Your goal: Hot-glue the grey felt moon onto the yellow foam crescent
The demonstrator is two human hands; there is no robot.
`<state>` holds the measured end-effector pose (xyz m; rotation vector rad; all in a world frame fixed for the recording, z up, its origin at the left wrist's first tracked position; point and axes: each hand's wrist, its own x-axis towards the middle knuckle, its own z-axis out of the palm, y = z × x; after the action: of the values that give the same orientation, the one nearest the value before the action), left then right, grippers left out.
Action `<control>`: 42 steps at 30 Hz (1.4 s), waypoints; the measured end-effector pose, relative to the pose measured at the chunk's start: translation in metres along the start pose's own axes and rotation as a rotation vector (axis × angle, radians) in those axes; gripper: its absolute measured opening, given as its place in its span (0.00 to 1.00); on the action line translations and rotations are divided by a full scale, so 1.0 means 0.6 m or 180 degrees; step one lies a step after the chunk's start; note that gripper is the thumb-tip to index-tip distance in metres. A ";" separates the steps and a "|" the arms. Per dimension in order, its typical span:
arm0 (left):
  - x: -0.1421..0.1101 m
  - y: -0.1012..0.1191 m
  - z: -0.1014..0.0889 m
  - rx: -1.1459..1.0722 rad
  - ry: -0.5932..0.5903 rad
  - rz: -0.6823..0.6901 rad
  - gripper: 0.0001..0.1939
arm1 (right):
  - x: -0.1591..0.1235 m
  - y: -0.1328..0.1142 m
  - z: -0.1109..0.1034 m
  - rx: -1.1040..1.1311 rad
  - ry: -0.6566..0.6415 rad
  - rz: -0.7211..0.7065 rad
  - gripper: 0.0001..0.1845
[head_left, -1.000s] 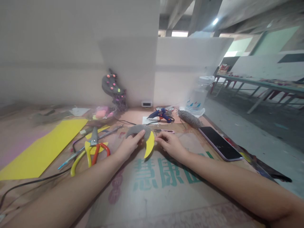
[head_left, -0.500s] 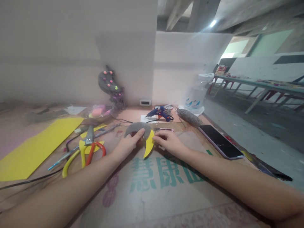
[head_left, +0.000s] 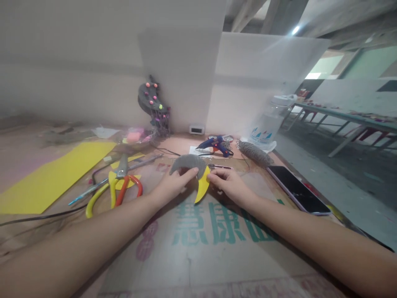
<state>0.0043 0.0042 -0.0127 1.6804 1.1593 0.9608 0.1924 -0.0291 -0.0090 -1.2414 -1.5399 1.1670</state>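
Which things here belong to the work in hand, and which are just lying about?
Belonging: grey crescent, in the left hand; yellow piece, touching the right hand; probably scissors, glue gun and grey yarn.

Apparently just lying about: phone; bottle.

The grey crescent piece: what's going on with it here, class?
A person's left hand holds the matte grey crescent. The right hand appears to pinch the edge of a curved, pointed yellow piece at the crescent's right end; whether the two are joined is unclear. A dark blue glue gun lies behind, and metal scissors with red and yellow handles lie to the left.
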 end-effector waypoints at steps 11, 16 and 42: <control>-0.012 0.016 0.004 0.0055 -0.0035 0.0241 0.17 | 0.001 -0.004 0.001 0.0148 -0.0007 -0.0035 0.17; -0.013 0.012 0.002 0.0271 -0.0099 0.0081 0.17 | 0.002 0.000 -0.001 0.0064 -0.0079 -0.0057 0.17; -0.002 0.010 -0.004 0.0280 0.0163 0.0091 0.22 | -0.001 -0.004 -0.010 0.0348 0.0132 -0.0456 0.17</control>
<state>0.0035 0.0025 -0.0067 1.7555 1.2302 0.9883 0.1978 -0.0290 -0.0054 -1.0595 -1.4886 1.1105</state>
